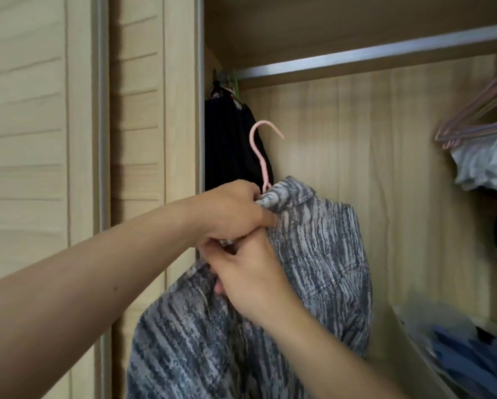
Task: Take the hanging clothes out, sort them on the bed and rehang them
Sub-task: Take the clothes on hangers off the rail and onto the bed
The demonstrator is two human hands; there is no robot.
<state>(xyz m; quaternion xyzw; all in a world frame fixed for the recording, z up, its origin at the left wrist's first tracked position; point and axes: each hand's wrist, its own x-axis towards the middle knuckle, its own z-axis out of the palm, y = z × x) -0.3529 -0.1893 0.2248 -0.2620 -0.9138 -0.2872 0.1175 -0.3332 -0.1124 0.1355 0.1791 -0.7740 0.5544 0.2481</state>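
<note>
In the head view the grey streaked shirt [313,254] hangs lengthwise downward inside the wardrobe, below the rail [371,56]; its pink hanger [263,151] hook points up, opening rightward. The left hand [230,214] grips the collar; the right hand [250,277] pinches fabric just beneath

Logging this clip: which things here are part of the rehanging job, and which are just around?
In the job: grey streaked shirt, pink plastic hanger, silver closet rail, left hand, right hand.
Just around: black hanging garment, bunch of empty pastel hangers, blue folded clothes.
</note>
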